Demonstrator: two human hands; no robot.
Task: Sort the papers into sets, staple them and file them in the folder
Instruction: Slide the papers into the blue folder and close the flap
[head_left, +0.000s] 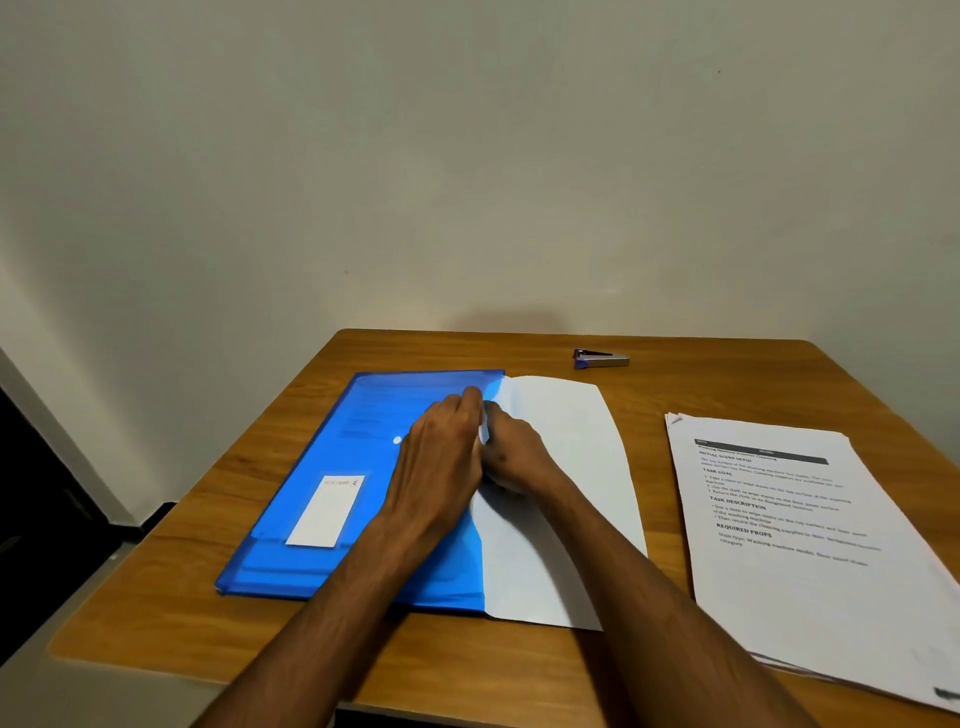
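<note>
My left hand (441, 457) covers the blue folder's (332, 457) open edge, and my right hand's (511, 460) fingertips are tucked behind it, so that hand's grip on the white sheets (566, 493) cannot be made out. The sheets' left part lies hidden inside the folder, and the small print on its white label (326, 512) is too blurred to read. The printed stack (810, 545) on the bench (156, 623) runs off the picture's right edge.

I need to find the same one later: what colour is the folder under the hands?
Translucent blue, with a white label; the folder shows clearly in the head view.
</note>
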